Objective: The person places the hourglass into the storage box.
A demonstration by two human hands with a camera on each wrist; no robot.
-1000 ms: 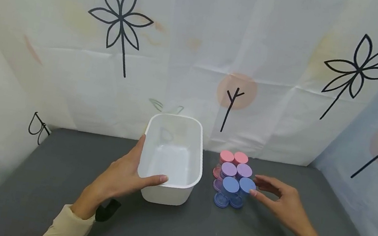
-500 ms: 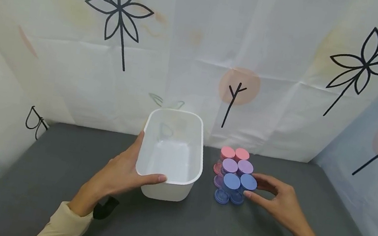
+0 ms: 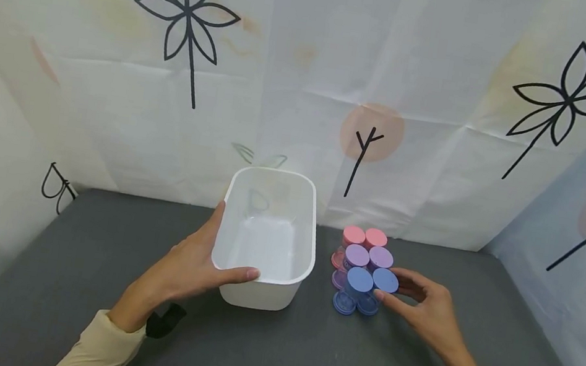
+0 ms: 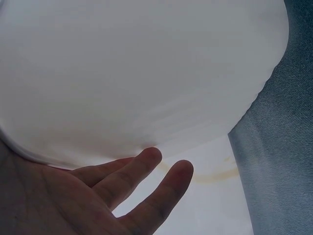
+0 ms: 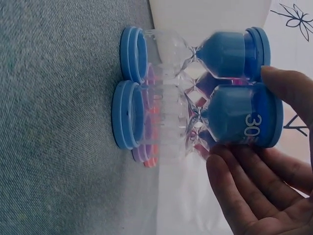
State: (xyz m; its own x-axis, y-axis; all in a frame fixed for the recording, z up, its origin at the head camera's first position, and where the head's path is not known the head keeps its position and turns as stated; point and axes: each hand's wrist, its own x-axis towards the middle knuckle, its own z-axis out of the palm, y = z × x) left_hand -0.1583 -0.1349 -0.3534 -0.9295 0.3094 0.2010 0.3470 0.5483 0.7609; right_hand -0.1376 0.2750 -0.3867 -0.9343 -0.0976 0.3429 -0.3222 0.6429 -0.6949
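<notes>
A white plastic tub (image 3: pixel 255 294) stands in the middle of the table. My left hand (image 3: pixel 179 273) holds its front left corner, thumb along the front rim. In the left wrist view, fingers (image 4: pixel 146 164) lie along the tub's outer wall. To the right of the tub, sand timers stand upright in pairs: pink (image 3: pixel 354 235), purple (image 3: pixel 356 255) and blue. My right hand (image 3: pixel 429 315) grips the right blue sand timer (image 3: pixel 385 280) near its top, between thumb and fingers. Another blue sand timer (image 3: pixel 360 279) stands close beside it; its sand shows in the right wrist view.
A dark grey cloth covers the table (image 3: pixel 268 361). Behind it hangs a pale backdrop (image 3: pixel 297 71) with drawn flowers and twigs, its sides enclosing the table left and right.
My right hand has moved left, closing its thumb and fingers on the right blue sand timer. The left hand stays on the tub. The head view has tilted slightly downward.
</notes>
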